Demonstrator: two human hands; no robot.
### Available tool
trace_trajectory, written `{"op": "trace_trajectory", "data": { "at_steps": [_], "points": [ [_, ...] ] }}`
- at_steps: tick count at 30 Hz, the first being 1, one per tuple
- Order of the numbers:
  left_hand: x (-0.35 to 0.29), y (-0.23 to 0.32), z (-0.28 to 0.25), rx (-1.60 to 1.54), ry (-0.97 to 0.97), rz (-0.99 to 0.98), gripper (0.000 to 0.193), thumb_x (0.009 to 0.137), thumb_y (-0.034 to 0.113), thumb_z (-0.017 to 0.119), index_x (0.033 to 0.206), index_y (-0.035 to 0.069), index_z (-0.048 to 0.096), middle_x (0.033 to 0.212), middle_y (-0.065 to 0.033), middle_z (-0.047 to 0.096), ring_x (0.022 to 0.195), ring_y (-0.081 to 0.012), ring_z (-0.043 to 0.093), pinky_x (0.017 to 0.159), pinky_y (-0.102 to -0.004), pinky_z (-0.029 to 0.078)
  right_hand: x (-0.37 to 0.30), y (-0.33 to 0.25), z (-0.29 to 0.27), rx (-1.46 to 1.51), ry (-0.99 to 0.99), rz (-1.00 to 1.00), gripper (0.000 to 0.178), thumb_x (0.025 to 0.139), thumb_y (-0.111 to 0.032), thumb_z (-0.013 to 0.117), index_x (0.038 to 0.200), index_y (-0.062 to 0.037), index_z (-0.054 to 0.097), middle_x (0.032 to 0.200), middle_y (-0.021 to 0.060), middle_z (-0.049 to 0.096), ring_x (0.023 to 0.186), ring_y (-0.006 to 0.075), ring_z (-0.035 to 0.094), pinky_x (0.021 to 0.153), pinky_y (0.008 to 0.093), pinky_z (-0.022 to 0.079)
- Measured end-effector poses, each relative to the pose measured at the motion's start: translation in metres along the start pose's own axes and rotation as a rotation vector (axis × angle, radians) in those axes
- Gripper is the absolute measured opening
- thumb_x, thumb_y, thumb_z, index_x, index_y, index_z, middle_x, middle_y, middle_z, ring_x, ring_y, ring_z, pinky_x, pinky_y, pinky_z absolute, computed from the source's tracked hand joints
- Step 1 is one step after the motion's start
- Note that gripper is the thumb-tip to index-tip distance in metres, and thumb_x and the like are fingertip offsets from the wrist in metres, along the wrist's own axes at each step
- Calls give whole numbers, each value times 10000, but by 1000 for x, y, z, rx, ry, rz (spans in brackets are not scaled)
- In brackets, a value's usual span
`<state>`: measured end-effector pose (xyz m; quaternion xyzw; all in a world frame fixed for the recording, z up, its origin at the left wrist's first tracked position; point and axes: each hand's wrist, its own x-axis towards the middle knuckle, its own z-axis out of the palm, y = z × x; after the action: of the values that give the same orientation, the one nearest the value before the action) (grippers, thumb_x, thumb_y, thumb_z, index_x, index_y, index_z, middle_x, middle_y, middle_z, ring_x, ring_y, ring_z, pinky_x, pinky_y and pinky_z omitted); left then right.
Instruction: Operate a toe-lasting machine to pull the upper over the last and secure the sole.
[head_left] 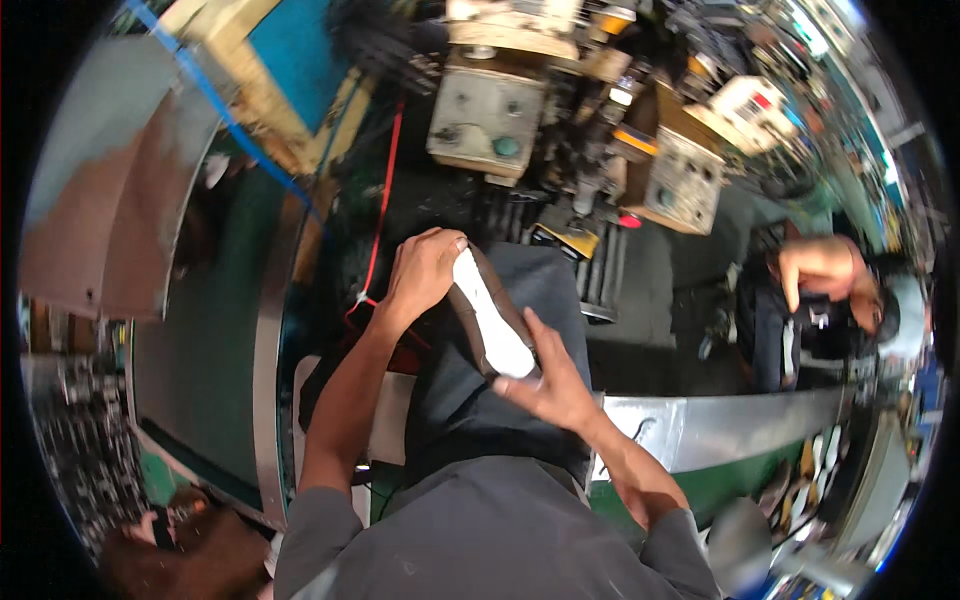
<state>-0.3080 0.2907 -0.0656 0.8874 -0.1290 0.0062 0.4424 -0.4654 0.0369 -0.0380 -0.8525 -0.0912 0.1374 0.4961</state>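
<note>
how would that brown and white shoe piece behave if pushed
The brown shoe-shaped piece with a white face is probably stiff: no sag shows between the left hand and right hand. Its narrow, rounded outline suggests it might rock.

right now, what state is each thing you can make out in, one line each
Brown shoe: white underside up, held at both ends
Left hand: closed on its far end
Right hand: gripping its near end
Red cord: strung nearly straight, knotted low down
Blue cord: stretched diagonally
Pale machine box: blurred, on or off unclear
</note>
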Motion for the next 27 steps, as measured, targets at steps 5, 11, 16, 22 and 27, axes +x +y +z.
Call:
{"op": "trace_trajectory", "data": {
  "at_steps": [5, 11, 16, 22, 27],
  "points": [
    [-24, -61, -16, -102, -17, -75, 245, 1043, 120, 689, 1248, -3, 742, 1106, -167, 737, 1029, -316, 730, 909, -398, 547, 18, -12, 27, -745, -285, -290, 961, 775, -217, 899, 1616, -420, 481, 1752, 282, 150, 1332, 547, 495, 1018, 575, 601],
    [-19, -82, -7, -299, -10, -232, 301, 958, 182, 806, 1207, 20, 756, 1111, -173, 744, 1042, -319, 744, 908, -401, 578, 34, -15, 26, -730, -222, -413, 900, 736, -154, 868, 1539, -444, 585, 1762, 288, 127, 1318, 574, 487, 950, 587, 631],
    [-20, -72, 14, -152, 292, -129, 250, 986, 136, 752, 1181, -18, 776, 1091, -205, 772, 1006, -355, 765, 875, -404, 592, 32, -9, 13, -661, -220, -332, 843, 740, -141, 845, 1505, -420, 628, 1755, 297, 162, 1312, 573, 494, 920, 586, 643],
    [-13, -68, 30, -93, 220, -186, 227, 1021, 128, 686, 1154, -22, 793, 1045, -230, 783, 973, -386, 774, 847, -419, 590, 29, 15, 3, -586, -138, -395, 796, 724, -141, 850, 1459, -394, 679, 1752, 295, 180, 1290, 567, 516, 861, 570, 663],
    [7, -47, 27, -10, 118, -129, 278, 1075, 215, 662, 1202, 3, 788, 1092, -200, 804, 1011, -359, 783, 871, -417, 603, 22, 23, -13, -502, -126, -344, 823, 721, -156, 859, 1486, -390, 664, 1758, 295, 178, 1259, 543, 533, 959, 574, 618]
  ]
}}
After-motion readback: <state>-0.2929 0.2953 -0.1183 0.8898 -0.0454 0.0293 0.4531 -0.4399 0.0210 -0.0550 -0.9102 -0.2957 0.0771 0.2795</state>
